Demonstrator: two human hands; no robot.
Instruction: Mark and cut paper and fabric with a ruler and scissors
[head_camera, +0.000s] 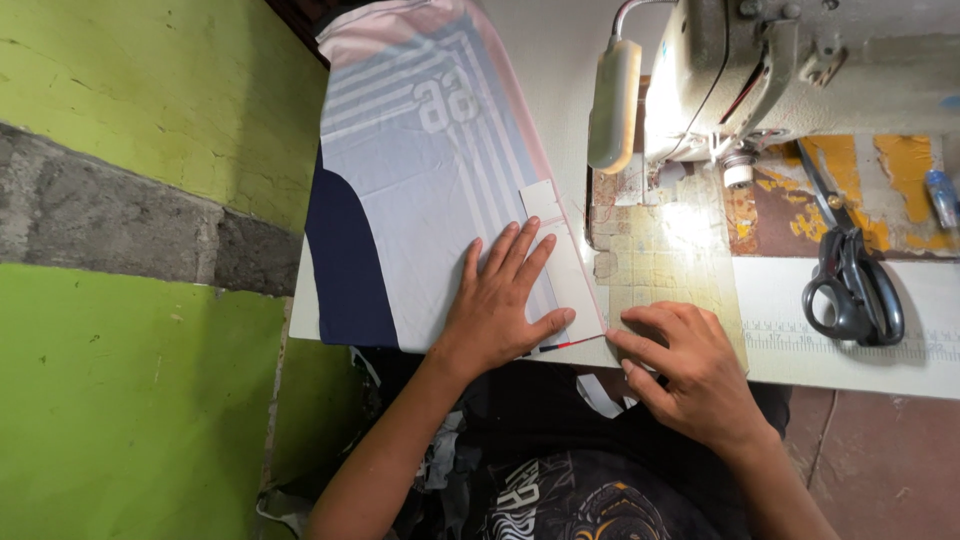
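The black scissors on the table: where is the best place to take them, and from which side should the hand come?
Probably by the looped handles. The scissors lie flat and shut, right of the right hand, loops toward the table's near edge, blades pointing away toward the sewing machine. Coming from the near side meets the loops first and avoids the blades.

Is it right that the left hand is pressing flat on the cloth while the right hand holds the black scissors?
Not quite. The head view shows the left hand flat on the pale grey cloth, but the right hand holds no scissors. Its fingers pinch the near corner of the cloth's white strip. The black scissors lie untouched on the table, further right.
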